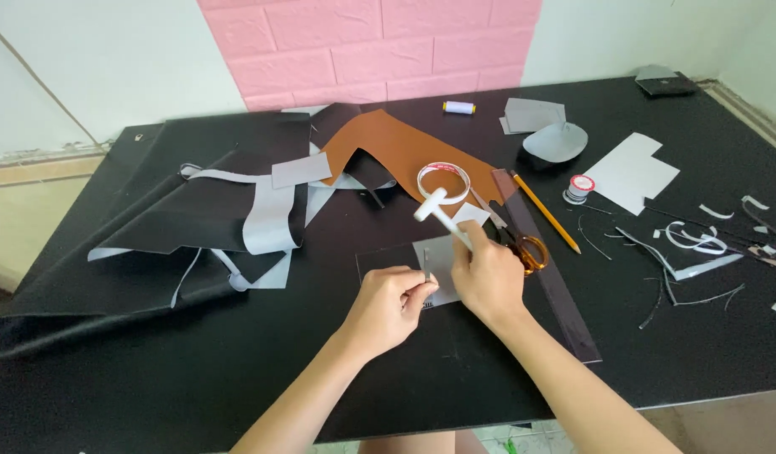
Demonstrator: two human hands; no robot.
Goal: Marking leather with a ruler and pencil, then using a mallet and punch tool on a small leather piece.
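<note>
Your left hand (388,304) is pinched closed on a small narrow grey strip (427,271), holding it upright at the left edge of a grey leather piece (445,262) that lies flat on the black table (236,387) just in front of you. Your right hand (487,282) is clenched around the handle of a white T-shaped tool (439,213), whose head points up and away from you while its working end is hidden under your fingers, so you cannot tell from here whether it touches the piece.

As to how far along you are, the cutting looks largely done: offcuts and thin curled trimmings (695,242) lie scattered to your right, and a large black sheet with grey backing (194,210) sits folded to your left with pieces already taken out of it. A brown leather cutout (396,147) lies beyond your hands, seemingly untouched for now. The roll of tape (444,178) sits just past the tool, and the orange-handled scissors (522,245), a dark ruler (548,277) and a yellow pencil (546,214) rest near your right hand, all put down.

Judging by this, you are at the joining or finishing stage on the small grey piece, with the strip not yet fixed in place. The thread spool (458,107) at the far edge looks unused, so any stitching seems to be ahead of you
</note>
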